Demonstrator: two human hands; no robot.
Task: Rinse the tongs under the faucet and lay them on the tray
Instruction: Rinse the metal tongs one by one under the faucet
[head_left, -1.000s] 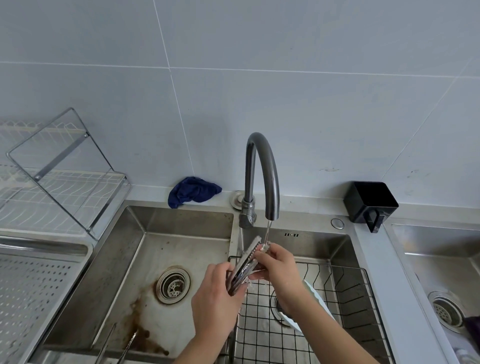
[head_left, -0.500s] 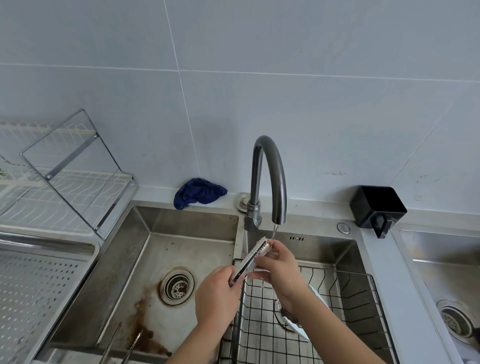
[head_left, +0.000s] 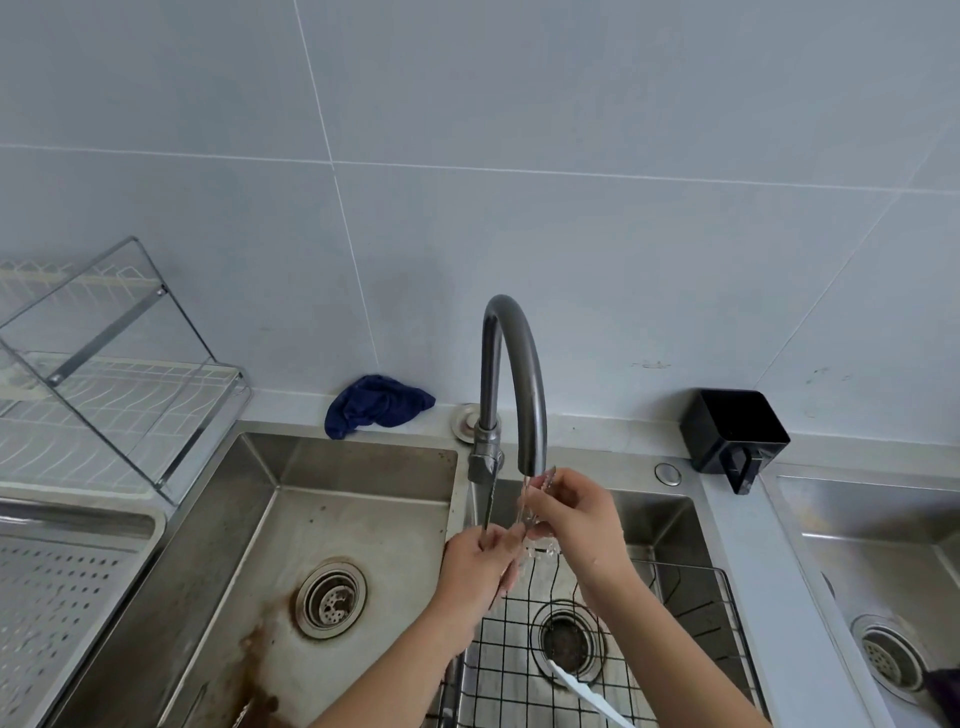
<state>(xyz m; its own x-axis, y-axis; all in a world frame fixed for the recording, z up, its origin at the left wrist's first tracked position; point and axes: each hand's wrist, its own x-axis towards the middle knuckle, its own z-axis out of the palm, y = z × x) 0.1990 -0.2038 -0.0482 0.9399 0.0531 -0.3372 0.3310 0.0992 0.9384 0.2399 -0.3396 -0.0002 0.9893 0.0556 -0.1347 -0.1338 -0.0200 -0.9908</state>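
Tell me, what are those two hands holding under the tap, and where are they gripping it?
The tongs, spread open under the running faucet. The left hand grips near the joined end; the right hand pinches the other arm near its tip.

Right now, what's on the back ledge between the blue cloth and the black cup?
In the head view, the faucet rises between the blue cloth and the black cup, with a round metal fitting beside its base and a small round button nearer the cup.
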